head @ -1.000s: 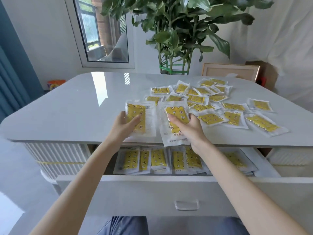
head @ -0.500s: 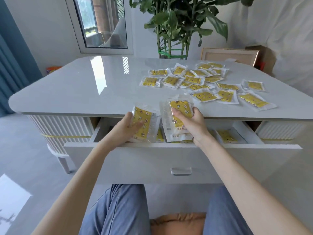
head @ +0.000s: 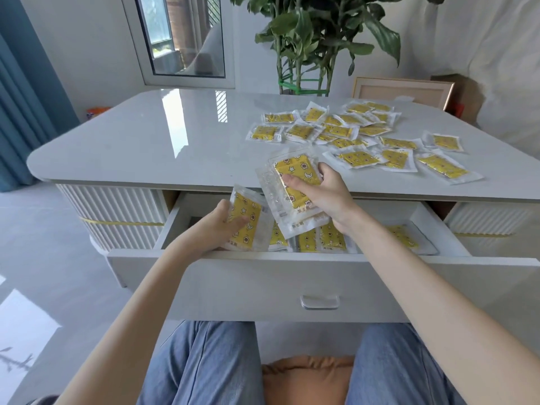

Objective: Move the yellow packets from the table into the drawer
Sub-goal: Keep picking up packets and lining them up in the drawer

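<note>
White glossy table [head: 146, 147] fills the middle of the frame, with a plant [head: 306, 30] and a window [head: 181, 39] behind it at the top and a blue curtain [head: 23, 97] at the far left. On my feed, loose packets [head: 359, 157] lie scattered over the tabletop, right of centre. Below the tabletop the drawer [head: 263, 276] stands pulled out across the middle, its handle [head: 320, 302] low on the front. Stored packets [head: 330, 238] lie flat inside, most at centre, one further right. I read the left hand [head: 213, 229] as clamped, thumb and fingers, on a single packet [head: 245, 223] tilted over the drawer's left-centre. The right hand [head: 324, 194], just above and to the right at the table edge, grips a stack [head: 292, 182], thumb on top and fingers curled over its far edge. The stack and the single packet sit close together.
</note>
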### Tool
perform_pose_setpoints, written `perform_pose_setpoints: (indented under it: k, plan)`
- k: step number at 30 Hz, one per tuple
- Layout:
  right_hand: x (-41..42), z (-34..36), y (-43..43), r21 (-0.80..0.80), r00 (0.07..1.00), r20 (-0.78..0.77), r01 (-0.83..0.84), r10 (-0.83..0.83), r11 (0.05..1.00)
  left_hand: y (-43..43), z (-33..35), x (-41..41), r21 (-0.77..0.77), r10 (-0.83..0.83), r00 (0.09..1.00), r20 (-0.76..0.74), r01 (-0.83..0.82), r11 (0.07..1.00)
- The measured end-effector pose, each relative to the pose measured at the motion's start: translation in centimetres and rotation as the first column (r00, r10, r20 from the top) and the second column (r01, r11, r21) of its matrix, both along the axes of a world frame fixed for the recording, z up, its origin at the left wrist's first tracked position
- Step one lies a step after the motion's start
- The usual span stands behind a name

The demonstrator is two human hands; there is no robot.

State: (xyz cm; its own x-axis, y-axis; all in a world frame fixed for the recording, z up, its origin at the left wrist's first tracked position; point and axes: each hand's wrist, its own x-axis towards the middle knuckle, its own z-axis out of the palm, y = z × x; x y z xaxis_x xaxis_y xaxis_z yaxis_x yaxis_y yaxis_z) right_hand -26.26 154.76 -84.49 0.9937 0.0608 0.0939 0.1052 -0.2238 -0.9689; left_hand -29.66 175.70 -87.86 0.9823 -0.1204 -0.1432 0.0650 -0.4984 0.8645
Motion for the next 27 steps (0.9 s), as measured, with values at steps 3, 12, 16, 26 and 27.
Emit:
perform_pose_setpoints:
  k: [3,12,16,26,27]
  plan:
    - [0.1,0.2,0.1,-0.054,0.997,-0.032,-0.067,0.065,0.996,0.1,-0.1,-0.6,0.034,-0.003,1.000,-0.010,0.003,0.999]
    - [1.3,-0.9,-1.0,-0.205,0.921,-0.347,-0.260,0.179,0.943,0.6,-0.3,-0.4,0.042,0.071,0.981,-0.181,-0.065,0.997]
    - [2.8,-2.3,-1.2,-0.238,0.824,-0.540,-0.343,0.169,0.909,2.8,-0.3,1.9,0.085,0.143,0.926,-0.349,-0.121,0.989]
    - [5.8,-6.3,2.5,-0.355,0.761,-0.647,-0.359,0.051,0.863,5.1,-1.8,7.6,0.188,0.118,0.806,-0.579,-0.008,0.982]
    - [6.1,-6.5,2.9,-0.337,0.757,-0.652,-0.341,0.043,0.878,5.3,-1.9,7.8,0.191,0.132,0.804,-0.579,-0.023,0.981]
